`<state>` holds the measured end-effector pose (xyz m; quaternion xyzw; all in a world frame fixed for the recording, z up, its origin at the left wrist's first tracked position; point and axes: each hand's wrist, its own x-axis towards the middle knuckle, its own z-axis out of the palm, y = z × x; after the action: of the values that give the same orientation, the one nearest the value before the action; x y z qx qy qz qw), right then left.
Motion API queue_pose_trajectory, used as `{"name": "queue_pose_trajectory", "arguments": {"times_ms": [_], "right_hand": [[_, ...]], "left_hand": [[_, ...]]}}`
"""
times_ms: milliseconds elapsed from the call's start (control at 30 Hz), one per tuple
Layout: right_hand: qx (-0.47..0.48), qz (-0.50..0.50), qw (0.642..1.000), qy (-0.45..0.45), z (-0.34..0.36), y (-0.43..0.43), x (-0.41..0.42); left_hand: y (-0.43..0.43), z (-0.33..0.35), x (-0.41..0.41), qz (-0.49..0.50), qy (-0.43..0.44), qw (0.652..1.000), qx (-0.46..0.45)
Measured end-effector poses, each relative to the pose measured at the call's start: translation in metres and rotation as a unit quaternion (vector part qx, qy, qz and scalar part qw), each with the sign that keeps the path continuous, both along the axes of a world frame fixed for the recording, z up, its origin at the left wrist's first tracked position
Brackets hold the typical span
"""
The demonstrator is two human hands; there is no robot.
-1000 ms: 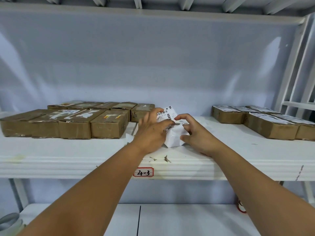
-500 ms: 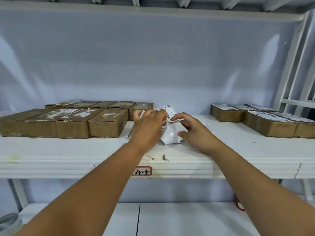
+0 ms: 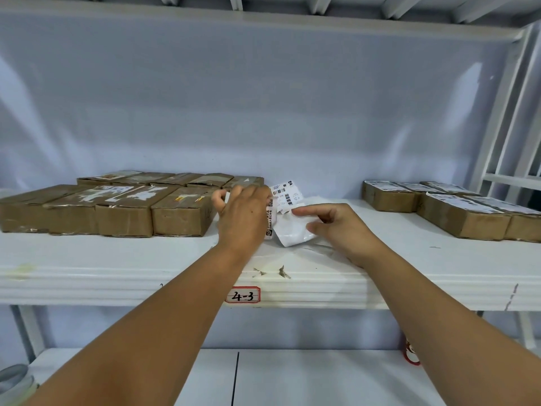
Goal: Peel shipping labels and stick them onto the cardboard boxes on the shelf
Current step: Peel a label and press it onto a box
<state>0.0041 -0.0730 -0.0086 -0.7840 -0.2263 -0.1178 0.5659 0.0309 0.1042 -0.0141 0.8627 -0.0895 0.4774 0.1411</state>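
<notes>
Peel further along than half a second ago: left hand [image 3: 244,218] grips shipping label [image 3: 285,193], drawn leftward off backing sheet [image 3: 292,232] pinched by right hand [image 3: 342,230], cardboard boxes [image 3: 126,209] just left of left hand

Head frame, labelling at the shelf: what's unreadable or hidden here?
- Print on the label: too small to read, head view.
- Fingertips of the left hand: behind the hand's own back, so its hold on the label is unseen.
- The backing: partly covered by the right hand, which pinches it.
- The right boxes: cut off by the right edge.
- A red-rimmed thing below: mostly behind the right forearm.
</notes>
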Motion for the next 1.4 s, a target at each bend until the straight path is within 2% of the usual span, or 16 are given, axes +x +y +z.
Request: {"name": "queue_pose_trajectory", "arguments": {"times_ms": [167, 233, 300, 467, 633, 767, 867, 967, 1100, 1233, 1400], "right_hand": [[0.008, -0.014, 1.0, 0.011, 0.001, -0.002, 0.001], [0.055, -0.026, 0.998, 0.028, 0.003, -0.005, 0.002], [0.102, -0.051, 0.993, 0.036, 0.004, -0.007, 0.002], [0.183, -0.12, 0.976, -0.004, 0.01, -0.009, -0.002], [0.285, -0.155, 0.946, -0.014, 0.014, -0.008, 0.0], [0.315, -0.149, 0.937, 0.007, 0.016, -0.011, 0.001], [0.307, -0.165, 0.937, 0.03, 0.014, -0.012, 0.005], [0.272, -0.159, 0.949, 0.022, 0.009, -0.013, 0.008], [0.232, -0.144, 0.962, 0.006, 0.006, -0.011, 0.007], [0.173, -0.169, 0.97, -0.021, 0.004, -0.008, 0.007], [0.156, -0.151, 0.976, 0.012, 0.004, -0.007, 0.004]], "left_hand": [[0.001, 0.0, -0.004, 0.048, -0.033, 0.998, 0.001], [0.004, 0.002, -0.006, 0.059, -0.022, 0.998, -0.024], [0.006, 0.003, -0.008, 0.08, -0.056, 0.995, -0.031], [0.002, 0.001, 0.0, 0.022, -0.112, 0.993, 0.023], [0.004, 0.004, -0.004, 0.001, -0.078, 0.996, 0.05], [0.003, 0.005, -0.005, 0.015, -0.037, 0.997, 0.058], [0.0, 0.003, -0.006, 0.018, 0.01, 0.996, 0.089], [0.001, 0.0, -0.004, -0.02, 0.077, 0.992, 0.097], [-0.002, 0.0, -0.006, -0.106, 0.059, 0.992, 0.037], [-0.003, 0.002, -0.012, -0.13, 0.015, 0.991, 0.01], [-0.006, 0.003, -0.015, -0.164, -0.077, 0.971, 0.154]]}}
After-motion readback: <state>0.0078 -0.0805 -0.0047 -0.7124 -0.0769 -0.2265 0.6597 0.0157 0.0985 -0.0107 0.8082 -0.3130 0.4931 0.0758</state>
